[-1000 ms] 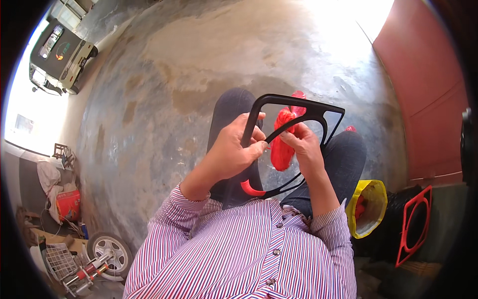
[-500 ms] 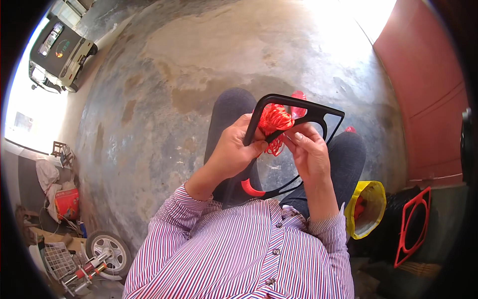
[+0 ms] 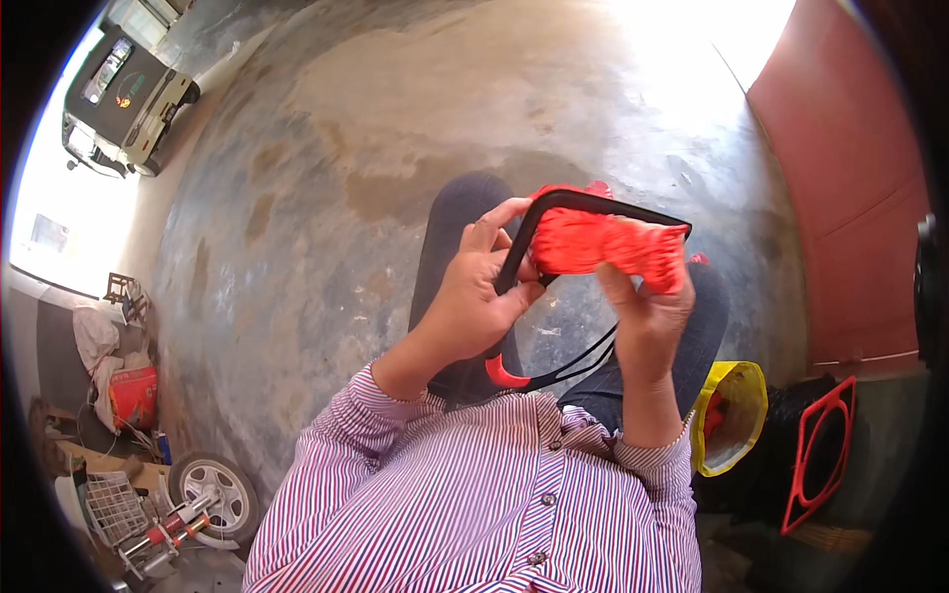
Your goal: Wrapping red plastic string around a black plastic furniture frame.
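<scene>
A black frame with rounded corners stands tilted above my lap. A red curved piece sits near its lower end. My left hand is closed round the frame's left bar, thumb in front, at one end of a bundle of red cord. That bundle stretches across the frame's upper opening toward the right. My right hand grips the bundle's right end between thumb and fingers; the strands there are smeared by motion. Part of the frame behind the cord is hidden.
On the right stand a yellow-rimmed bag with red things in it and a red frame. A small wheel, a wire basket and a red bag lie at left. A three-wheeled vehicle is parked far left.
My right hand has moved right and up from the frame's middle and has taken hold of the cord. The bundle, gathered at the left bar before, is now drawn out across the frame.
</scene>
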The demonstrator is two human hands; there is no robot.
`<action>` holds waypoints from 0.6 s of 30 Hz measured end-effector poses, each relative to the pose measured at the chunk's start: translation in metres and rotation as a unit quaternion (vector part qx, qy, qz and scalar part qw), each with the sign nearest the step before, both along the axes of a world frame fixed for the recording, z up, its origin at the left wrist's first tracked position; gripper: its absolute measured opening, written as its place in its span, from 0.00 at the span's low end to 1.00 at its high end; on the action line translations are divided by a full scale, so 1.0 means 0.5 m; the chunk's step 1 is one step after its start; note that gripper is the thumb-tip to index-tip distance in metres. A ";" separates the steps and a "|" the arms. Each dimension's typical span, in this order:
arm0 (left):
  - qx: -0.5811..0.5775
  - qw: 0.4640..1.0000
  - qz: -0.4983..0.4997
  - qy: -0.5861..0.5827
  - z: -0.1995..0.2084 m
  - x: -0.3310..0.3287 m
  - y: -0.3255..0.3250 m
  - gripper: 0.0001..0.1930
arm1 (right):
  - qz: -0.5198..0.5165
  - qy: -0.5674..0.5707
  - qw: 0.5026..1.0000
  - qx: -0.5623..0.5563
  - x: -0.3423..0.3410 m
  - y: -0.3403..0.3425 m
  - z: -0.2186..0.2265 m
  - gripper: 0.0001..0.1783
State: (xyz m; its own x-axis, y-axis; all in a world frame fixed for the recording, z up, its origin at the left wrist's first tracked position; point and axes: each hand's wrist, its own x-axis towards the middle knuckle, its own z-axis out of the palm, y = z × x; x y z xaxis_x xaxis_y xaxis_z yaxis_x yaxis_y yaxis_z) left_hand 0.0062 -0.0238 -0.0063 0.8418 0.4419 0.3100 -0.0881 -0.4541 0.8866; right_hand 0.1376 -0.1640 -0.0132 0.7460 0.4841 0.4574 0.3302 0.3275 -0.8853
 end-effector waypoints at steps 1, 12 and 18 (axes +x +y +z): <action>0.002 1.000 0.005 0.004 0.003 0.000 0.003 0.07 | 0.008 0.063 0.997 0.033 0.007 -0.008 -0.004 0.18; -0.036 0.999 0.038 0.008 -0.018 -0.015 0.027 0.06 | 0.158 0.380 0.866 0.282 0.049 -0.064 -0.017 0.24; -0.181 0.981 0.020 0.064 -0.005 -0.027 0.041 0.05 | 0.332 0.272 0.872 0.235 -0.002 -0.070 -0.006 0.30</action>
State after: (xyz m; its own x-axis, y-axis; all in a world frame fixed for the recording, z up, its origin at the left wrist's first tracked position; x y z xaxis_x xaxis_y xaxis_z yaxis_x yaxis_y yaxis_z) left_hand -0.0071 -0.0033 -0.0088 0.8437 0.5364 0.0204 0.0453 -0.1090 0.9930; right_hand 0.1367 -0.1990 -0.0163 0.5403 0.7467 0.3879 -0.4978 0.6553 -0.5681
